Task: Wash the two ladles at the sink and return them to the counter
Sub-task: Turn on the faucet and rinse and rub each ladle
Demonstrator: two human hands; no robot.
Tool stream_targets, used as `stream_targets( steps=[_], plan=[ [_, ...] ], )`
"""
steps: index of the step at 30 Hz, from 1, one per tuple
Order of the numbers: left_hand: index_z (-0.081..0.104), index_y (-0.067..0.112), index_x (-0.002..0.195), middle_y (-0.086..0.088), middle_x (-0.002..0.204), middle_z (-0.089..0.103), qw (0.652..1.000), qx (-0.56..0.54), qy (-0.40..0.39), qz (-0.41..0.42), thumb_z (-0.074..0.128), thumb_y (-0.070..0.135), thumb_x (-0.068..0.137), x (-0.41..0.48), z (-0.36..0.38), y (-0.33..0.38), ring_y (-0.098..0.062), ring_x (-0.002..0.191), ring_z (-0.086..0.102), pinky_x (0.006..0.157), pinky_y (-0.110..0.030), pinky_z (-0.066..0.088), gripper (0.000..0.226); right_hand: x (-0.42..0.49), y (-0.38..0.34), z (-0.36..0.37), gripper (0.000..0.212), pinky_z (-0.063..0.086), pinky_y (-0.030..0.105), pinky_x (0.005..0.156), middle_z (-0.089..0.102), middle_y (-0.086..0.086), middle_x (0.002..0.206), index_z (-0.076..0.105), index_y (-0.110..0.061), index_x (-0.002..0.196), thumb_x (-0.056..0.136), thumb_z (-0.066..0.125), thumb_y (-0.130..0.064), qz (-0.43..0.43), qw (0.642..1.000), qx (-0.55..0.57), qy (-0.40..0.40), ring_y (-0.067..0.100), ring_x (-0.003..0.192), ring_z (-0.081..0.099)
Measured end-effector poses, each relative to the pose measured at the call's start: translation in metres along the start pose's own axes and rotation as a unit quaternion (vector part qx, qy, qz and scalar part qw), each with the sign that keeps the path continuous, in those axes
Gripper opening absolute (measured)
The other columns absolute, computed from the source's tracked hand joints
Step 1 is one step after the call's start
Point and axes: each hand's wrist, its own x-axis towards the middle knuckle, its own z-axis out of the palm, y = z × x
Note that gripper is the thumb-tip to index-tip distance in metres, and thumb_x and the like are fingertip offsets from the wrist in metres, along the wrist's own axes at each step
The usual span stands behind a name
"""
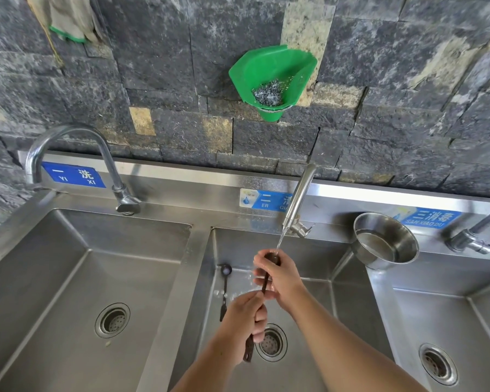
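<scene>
A dark brown ladle [249,350] is held over the middle sink basin [309,349]. My left hand [245,315] grips its handle low down. My right hand [277,274] wraps around the bowl end, which sits under the thin stream of water from the middle tap [299,198]. The bowl is mostly hidden by my fingers. A second dark ladle [225,290] lies in the same basin against its left wall, bowl end up, to the left of my hands and apart from them.
A steel bowl [385,240] with water stands on the ledge between the middle and right basins. A left basin [68,278] with a curved tap [68,154] is beside. A green wall basket [272,80] holds steel wool.
</scene>
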Motion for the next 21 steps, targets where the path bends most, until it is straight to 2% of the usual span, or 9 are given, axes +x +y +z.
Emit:
stream_targets(
  steps=[4, 7, 9, 13, 15, 17, 21],
  plan=[
    [0.067, 0.010, 0.096, 0.003, 0.057, 0.026, 0.999, -0.031, -0.034, 0.011, 0.041, 0.022, 0.103, 0.004, 0.003, 0.008, -0.010, 0.042, 0.022, 0.039, -0.019, 0.022, 0.029, 0.009, -0.007, 0.001, 0.015, 0.048, 0.025, 0.043, 0.062, 0.009, 0.064, 0.062, -0.007, 0.094, 0.086, 0.074, -0.009, -0.028, 0.998, -0.049, 0.034, 0.018, 0.045, 0.056],
    [0.063, 0.010, 0.098, 0.003, 0.057, 0.027, 0.999, -0.014, -0.040, 0.012, 0.040, 0.022, 0.104, 0.009, 0.003, 0.013, -0.009, 0.042, 0.023, 0.039, -0.019, 0.021, 0.026, 0.018, -0.009, 0.005, 0.020, 0.048, 0.027, 0.044, 0.060, 0.001, 0.056, 0.058, -0.014, 0.079, 0.083, 0.075, -0.024, -0.034, 0.989, -0.106, 0.096, 0.016, 0.042, 0.055],
    [0.061, 0.008, 0.102, 0.002, 0.057, 0.030, 0.999, 0.007, -0.038, 0.007, 0.039, 0.023, 0.104, 0.011, 0.002, 0.014, -0.010, 0.042, 0.023, 0.039, -0.021, 0.020, 0.026, 0.022, -0.010, 0.006, 0.024, 0.048, 0.026, 0.042, 0.059, -0.001, 0.052, 0.057, -0.014, 0.076, 0.082, 0.072, -0.032, -0.015, 0.982, -0.133, 0.135, 0.015, 0.040, 0.056],
    [0.063, 0.005, 0.108, 0.001, 0.057, 0.035, 0.999, 0.039, -0.035, -0.005, 0.038, 0.022, 0.103, 0.009, 0.003, 0.009, -0.012, 0.042, 0.024, 0.041, -0.022, 0.021, 0.030, 0.029, -0.014, 0.002, 0.028, 0.042, 0.026, 0.038, 0.057, 0.008, 0.050, 0.055, -0.005, 0.078, 0.097, 0.051, -0.025, 0.080, 0.981, 0.011, 0.176, 0.020, 0.036, 0.048],
    [0.064, 0.006, 0.109, 0.001, 0.056, 0.038, 0.999, 0.032, -0.034, -0.011, 0.036, 0.020, 0.104, 0.009, 0.003, 0.007, -0.011, 0.042, 0.025, 0.041, -0.021, 0.023, 0.031, 0.027, -0.017, -0.001, 0.031, 0.043, 0.027, 0.040, 0.063, 0.016, 0.052, 0.053, -0.003, 0.083, 0.101, 0.049, -0.028, 0.122, 0.979, 0.066, 0.151, 0.022, 0.038, 0.051],
    [0.064, 0.006, 0.109, 0.001, 0.056, 0.044, 0.999, 0.029, -0.035, -0.012, 0.037, 0.020, 0.103, 0.010, 0.001, 0.009, -0.011, 0.042, 0.028, 0.040, -0.023, 0.026, 0.031, 0.024, -0.019, -0.005, 0.038, 0.050, 0.028, 0.043, 0.071, 0.021, 0.063, 0.053, -0.001, 0.093, 0.103, 0.047, -0.036, 0.143, 0.978, 0.120, 0.091, 0.025, 0.042, 0.057],
    [0.063, 0.004, 0.112, -0.006, 0.064, 0.059, 0.998, 0.032, -0.053, 0.020, 0.038, 0.018, 0.103, 0.011, -0.002, 0.016, -0.013, 0.043, 0.039, 0.042, -0.027, 0.039, 0.030, 0.018, -0.019, -0.014, 0.045, 0.056, 0.032, 0.053, 0.075, 0.021, 0.087, 0.060, 0.002, 0.111, 0.106, 0.039, -0.038, 0.117, 0.983, 0.139, -0.019, 0.025, 0.056, 0.063]
  ],
)
